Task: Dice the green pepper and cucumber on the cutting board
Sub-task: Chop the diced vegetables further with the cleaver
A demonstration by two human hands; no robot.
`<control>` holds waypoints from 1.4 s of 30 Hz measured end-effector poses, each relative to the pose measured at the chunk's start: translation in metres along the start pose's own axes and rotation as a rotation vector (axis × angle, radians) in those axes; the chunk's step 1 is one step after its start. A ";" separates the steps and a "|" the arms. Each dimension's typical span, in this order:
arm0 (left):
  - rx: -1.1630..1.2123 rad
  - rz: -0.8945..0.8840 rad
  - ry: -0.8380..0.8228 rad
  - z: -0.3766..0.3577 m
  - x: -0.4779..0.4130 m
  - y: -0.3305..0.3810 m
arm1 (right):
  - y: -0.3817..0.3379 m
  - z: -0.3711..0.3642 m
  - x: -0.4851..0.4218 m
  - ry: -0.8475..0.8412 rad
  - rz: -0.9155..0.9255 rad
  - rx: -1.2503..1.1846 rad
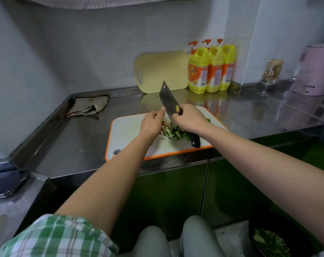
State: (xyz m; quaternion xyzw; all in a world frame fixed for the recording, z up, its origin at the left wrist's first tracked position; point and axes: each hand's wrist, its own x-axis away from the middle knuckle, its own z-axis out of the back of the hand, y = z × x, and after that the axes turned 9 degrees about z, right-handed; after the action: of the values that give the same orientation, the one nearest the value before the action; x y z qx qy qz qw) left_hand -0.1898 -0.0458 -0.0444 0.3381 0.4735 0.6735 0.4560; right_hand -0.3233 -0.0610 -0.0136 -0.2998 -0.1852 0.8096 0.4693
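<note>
Green diced pieces (175, 134) of pepper and cucumber lie in a small heap near the middle of the white, orange-rimmed cutting board (128, 130) in the head view; the two vegetables cannot be told apart in the heap. The heap sits between the two hands, just below and beside both. The right hand (190, 118) is above the board's right half, its fingers wrapped round the cleaver (167, 101) where the blade meets the dark handle. The handle's end sticks out toward the board's near edge, and the blade is lifted clear of the board, pointing up and away toward the wall. The left hand (151, 125) hovers over the board's middle with one finger (162, 110) stretched up against the flat of the blade; its other fingers are loosely bent just above the heap and grip nothing that can be seen. Both forearms reach forward bare, the left one coming out of a green plaid sleeve (55, 236). The board lies on a steel counter (79, 141). Behind the board a pale yellow board (163, 71) leans on the wall, with three yellow bottles (211, 71) just right of it. A folded cloth (89, 106) lies to the left behind the cutting board. Well below its near right corner sits a black bowl (290, 225) holding more green dice.
</note>
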 end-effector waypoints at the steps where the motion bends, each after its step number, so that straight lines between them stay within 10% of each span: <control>1: 0.050 0.047 -0.032 0.002 0.002 0.004 | -0.007 -0.003 0.001 -0.014 0.026 0.062; 42: 0.319 0.346 0.135 0.090 0.026 -0.045 | -0.062 -0.090 0.008 -0.453 0.306 0.027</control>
State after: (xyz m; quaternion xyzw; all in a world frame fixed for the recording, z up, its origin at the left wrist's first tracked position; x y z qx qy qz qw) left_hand -0.1059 0.0147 -0.0572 0.4362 0.5383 0.6793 0.2418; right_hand -0.2263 -0.0221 -0.0474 -0.1292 -0.2271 0.9201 0.2920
